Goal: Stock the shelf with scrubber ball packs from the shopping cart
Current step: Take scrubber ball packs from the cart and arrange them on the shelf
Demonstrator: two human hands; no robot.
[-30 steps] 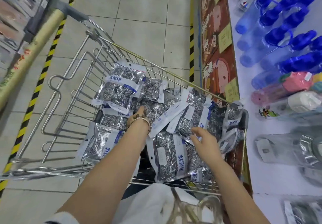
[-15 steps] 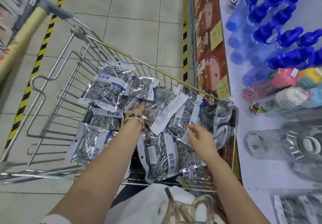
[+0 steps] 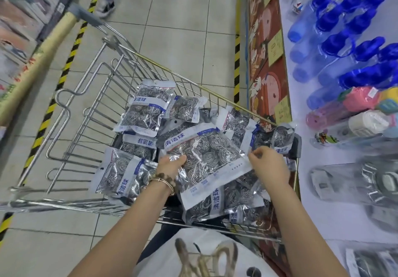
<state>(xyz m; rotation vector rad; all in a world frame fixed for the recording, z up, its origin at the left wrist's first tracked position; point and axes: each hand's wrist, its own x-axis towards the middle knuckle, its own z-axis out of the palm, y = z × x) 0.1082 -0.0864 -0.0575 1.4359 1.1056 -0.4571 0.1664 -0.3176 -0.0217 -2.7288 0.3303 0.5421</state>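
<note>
Hands meet on one scrubber ball pack [image 3: 204, 154] in the head view, the only view there is. The left hand [image 3: 170, 167] grips its near-left corner, thumb on top and fingers tucked beneath. The right hand [image 3: 269, 164] pinches the pack's right edge between thumb and curled fingertips. The pack spans the gap between both hands, lying atop the other packs [image 3: 146, 108] that spread beyond and beneath them in the shopping cart [image 3: 172, 72]. The shelf [image 3: 312, 223] lies just right of the right hand, past the cart's edge, with blue bottles [image 3: 344, 40] farther off beyond it.

The step looks like lifting this pack clear. To do it well, I'd raise it flat so the slippery film doesn't drag neighbours along. Then I'd swing it rightward over the cart rim, gripping the sealed borders rather than the bulging middle.
</note>
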